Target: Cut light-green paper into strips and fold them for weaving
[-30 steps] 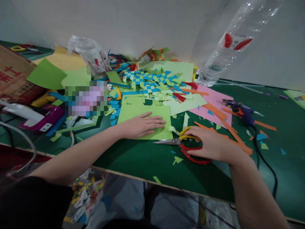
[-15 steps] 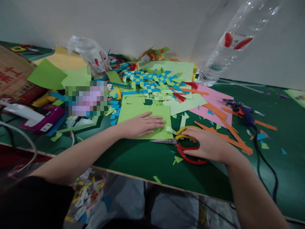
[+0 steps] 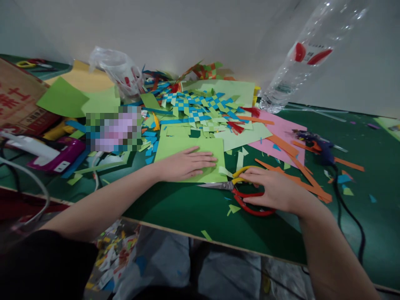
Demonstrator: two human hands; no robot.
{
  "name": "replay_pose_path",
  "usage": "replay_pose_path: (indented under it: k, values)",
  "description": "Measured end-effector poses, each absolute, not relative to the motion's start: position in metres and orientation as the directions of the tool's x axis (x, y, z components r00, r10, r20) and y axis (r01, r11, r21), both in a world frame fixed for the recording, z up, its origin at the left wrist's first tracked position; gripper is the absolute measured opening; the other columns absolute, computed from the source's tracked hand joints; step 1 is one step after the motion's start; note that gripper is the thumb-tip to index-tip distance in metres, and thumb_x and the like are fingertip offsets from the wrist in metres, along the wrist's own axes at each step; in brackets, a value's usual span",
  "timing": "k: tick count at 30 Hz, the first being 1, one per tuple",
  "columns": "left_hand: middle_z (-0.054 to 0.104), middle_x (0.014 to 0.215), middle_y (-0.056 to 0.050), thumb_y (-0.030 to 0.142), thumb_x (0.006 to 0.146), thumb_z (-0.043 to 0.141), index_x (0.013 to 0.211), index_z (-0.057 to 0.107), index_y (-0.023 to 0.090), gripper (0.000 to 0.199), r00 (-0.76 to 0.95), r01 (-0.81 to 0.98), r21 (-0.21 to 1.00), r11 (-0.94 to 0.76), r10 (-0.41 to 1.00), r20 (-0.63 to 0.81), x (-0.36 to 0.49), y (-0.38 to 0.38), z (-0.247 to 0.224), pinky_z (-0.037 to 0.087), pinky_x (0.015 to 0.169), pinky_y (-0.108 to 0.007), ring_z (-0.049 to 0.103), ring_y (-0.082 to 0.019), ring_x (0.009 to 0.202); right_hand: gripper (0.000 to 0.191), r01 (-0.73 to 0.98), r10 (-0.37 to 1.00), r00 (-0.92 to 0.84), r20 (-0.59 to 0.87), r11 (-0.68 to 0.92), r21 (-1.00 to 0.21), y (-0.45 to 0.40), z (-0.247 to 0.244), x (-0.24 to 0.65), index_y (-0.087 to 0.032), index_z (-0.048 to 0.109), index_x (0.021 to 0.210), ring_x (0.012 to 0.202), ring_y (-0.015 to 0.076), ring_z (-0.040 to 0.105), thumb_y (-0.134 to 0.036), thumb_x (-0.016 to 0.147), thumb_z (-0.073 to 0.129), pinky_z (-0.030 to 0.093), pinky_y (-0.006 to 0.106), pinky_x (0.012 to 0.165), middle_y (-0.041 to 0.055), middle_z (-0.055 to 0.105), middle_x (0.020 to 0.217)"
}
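Observation:
My left hand [image 3: 189,163] lies flat with fingers stretched out on a light green sheet of paper [image 3: 206,146]. In my right hand [image 3: 275,189] is a pair of scissors [image 3: 218,186] with one yellow and one red handle; the fingers are in the handles. The blades look closed and point left along the sheet's near edge. A narrow green paper strip [image 3: 225,171] curls up by the yellow handle. Behind the sheet lies a heap of woven blue and green paper strips [image 3: 193,104].
A clear plastic bottle [image 3: 281,83] leans at the back right, near a pink sheet [image 3: 293,123]. Orange strips [image 3: 290,179] and a blue glue gun [image 3: 323,152] with a cord lie right. A wrapped cup [image 3: 121,77], a carton [image 3: 21,98] and a purple box [image 3: 67,154] stand left.
My right hand and the scissors have shifted very slightly to the right. My left hand stays flat on the green sheet.

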State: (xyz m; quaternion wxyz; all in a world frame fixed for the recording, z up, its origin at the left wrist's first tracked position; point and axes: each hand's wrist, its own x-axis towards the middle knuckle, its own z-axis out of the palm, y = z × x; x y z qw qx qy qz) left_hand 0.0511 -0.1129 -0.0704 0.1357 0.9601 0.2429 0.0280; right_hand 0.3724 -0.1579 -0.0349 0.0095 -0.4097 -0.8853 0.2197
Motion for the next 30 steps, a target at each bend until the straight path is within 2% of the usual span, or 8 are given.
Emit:
replay_pose_path:
  k: [10, 15, 24, 27, 30]
  values:
    - [0.035, 0.16, -0.001, 0.035, 0.107, 0.031, 0.154, 0.034, 0.03, 0.048, 0.881, 0.454, 0.277, -0.847, 0.474, 0.003, 0.051, -0.113, -0.071, 0.003, 0.126, -0.039, 0.025, -0.016, 0.151, 0.049, 0.707, 0.716, -0.676, -0.172, 0.566, -0.423, -0.161, -0.033, 0.362, -0.024, 0.061, 0.13, 0.105, 0.0279, 0.067, -0.049, 0.087, 0.061, 0.057, 0.043, 0.085, 0.0106, 0.063, 0.13]
    - [0.035, 0.16, 0.0, 0.035, 0.106, 0.031, 0.154, 0.035, 0.029, 0.048, 0.877, 0.464, 0.281, -0.84, 0.48, -0.014, 0.053, -0.114, -0.068, 0.003, 0.126, -0.039, 0.025, -0.016, 0.151, 0.049, 0.685, 0.714, -0.687, -0.134, 0.576, -0.446, -0.161, -0.036, 0.366, -0.025, 0.064, 0.129, 0.105, 0.0296, 0.067, -0.047, 0.086, 0.063, 0.056, 0.045, 0.087, 0.0117, 0.065, 0.128]
    - [0.034, 0.161, 0.0, 0.034, 0.107, 0.029, 0.153, 0.035, 0.029, 0.047, 0.878, 0.464, 0.249, -0.85, 0.479, 0.0, 0.05, -0.113, -0.076, -0.001, 0.126, -0.038, 0.024, -0.014, 0.152, 0.048, 0.711, 0.73, -0.662, -0.17, 0.541, -0.449, -0.162, -0.033, 0.366, -0.025, 0.066, 0.125, 0.104, 0.0318, 0.068, -0.048, 0.083, 0.066, 0.056, 0.046, 0.086, 0.0109, 0.065, 0.127]
    - [0.036, 0.16, -0.002, 0.035, 0.107, 0.03, 0.152, 0.037, 0.028, 0.046, 0.861, 0.488, 0.259, -0.834, 0.509, 0.015, 0.054, -0.115, -0.076, 0.004, 0.126, -0.041, 0.026, -0.016, 0.151, 0.044, 0.722, 0.732, -0.659, -0.173, 0.552, -0.418, -0.16, -0.03, 0.367, -0.026, 0.066, 0.123, 0.106, 0.0297, 0.067, -0.045, 0.083, 0.066, 0.056, 0.043, 0.085, 0.0093, 0.066, 0.125]
    - [0.039, 0.158, -0.007, 0.038, 0.106, 0.032, 0.148, 0.041, 0.023, 0.046, 0.824, 0.525, 0.274, -0.806, 0.562, 0.072, 0.061, -0.119, -0.073, 0.014, 0.125, -0.043, 0.031, -0.02, 0.148, 0.04, 0.729, 0.744, -0.649, -0.162, 0.546, -0.412, -0.157, -0.028, 0.373, -0.027, 0.066, 0.118, 0.108, 0.0287, 0.067, -0.043, 0.081, 0.068, 0.056, 0.041, 0.085, 0.0068, 0.069, 0.122]
